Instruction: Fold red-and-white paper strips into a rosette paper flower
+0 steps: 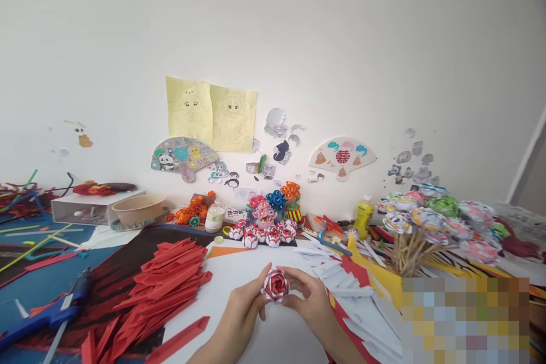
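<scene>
Between my two hands is a red and white folded paper flower (276,285), its red centre turned up towards me. My left hand (249,298) grips its left side with thumb and fingers. From the right, my right hand (305,294) curls its fingers round the other edge. Both hands are over white paper (277,333). A heap of folded red paper strips (166,278) lies to the left, and folded white paper strips (341,290) lie to the right. Beyond my hands sits a cluster of similar red and white paper flowers (262,234).
A blue glue gun (70,301) lies at the left. Behind stand a beige bowl (140,209), a small white jar (214,218) and a yellow bottle (363,217). At the right, paper flowers on sticks (407,253) stand bunched together. A pale wall (273,23) closes the back.
</scene>
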{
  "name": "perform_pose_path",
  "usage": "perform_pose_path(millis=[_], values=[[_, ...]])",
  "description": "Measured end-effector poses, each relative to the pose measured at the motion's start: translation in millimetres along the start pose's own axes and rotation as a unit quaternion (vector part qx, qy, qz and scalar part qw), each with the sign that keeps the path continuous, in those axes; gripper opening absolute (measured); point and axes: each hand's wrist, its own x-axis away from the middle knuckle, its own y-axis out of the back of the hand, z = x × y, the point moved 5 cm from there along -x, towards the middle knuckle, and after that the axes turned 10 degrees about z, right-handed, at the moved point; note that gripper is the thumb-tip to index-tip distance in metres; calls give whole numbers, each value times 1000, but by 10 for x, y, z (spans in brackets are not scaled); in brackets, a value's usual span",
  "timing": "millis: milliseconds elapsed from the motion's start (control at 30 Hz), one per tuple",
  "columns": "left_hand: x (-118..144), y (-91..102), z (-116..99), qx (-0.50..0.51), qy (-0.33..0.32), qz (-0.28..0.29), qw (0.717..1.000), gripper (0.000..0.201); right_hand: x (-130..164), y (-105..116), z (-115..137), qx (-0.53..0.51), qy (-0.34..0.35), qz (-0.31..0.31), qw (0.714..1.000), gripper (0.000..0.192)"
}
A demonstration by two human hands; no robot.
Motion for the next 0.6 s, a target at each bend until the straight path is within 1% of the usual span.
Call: perform_pose_path(millis=[67,167,367,500,600], values=[[28,-36,20,-20,-19,7,1000,50,13,12,-8,23,-7,-26,999,43],[81,-78,65,-39,-40,14,998,53,49,-1,0,68,-3,-43,997,34],[156,-130,126,-52,-53,13,997,58,136,-55,70,129,57,-43,989,22],[173,-143,147,-56,-58,7,997,60,155,-60,93,148,94,-37,984,23],[171,-133,160,-70,-51,-9,996,61,153,-61,115,164,98,-30,981,32]])
